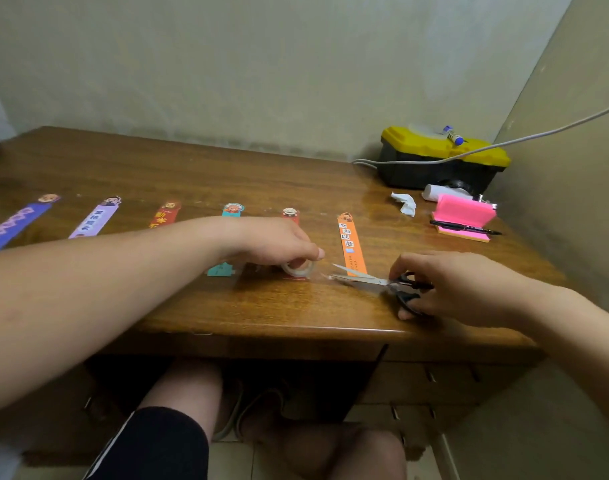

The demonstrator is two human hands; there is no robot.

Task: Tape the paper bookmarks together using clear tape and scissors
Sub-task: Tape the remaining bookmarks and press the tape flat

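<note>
Here the left hand point(279, 242) pinches a clear tape roll point(298, 268) on the glossy wooden worktop point(227, 306); the right hand point(445, 285) grips black-handled scissors point(376, 280), steel blades parted.

Desk point(227, 306), wood: 6 paper bookmarks point(95, 220) in a row. Left hand point(279, 242) grips clear tape roll point(298, 269) near the front edge. Right hand point(459, 285) holds scissors point(365, 279), blades parted, tips near the roll, over the near end of the orange bookmark point(351, 245). Far right corner: yellow-lidded toolbox point(441, 161), pink notepad point(464, 213), pen point(466, 227).

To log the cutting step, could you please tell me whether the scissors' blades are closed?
No, the scissors in the right hand have their blades spread apart, beside the tape roll held by the left hand.
</note>
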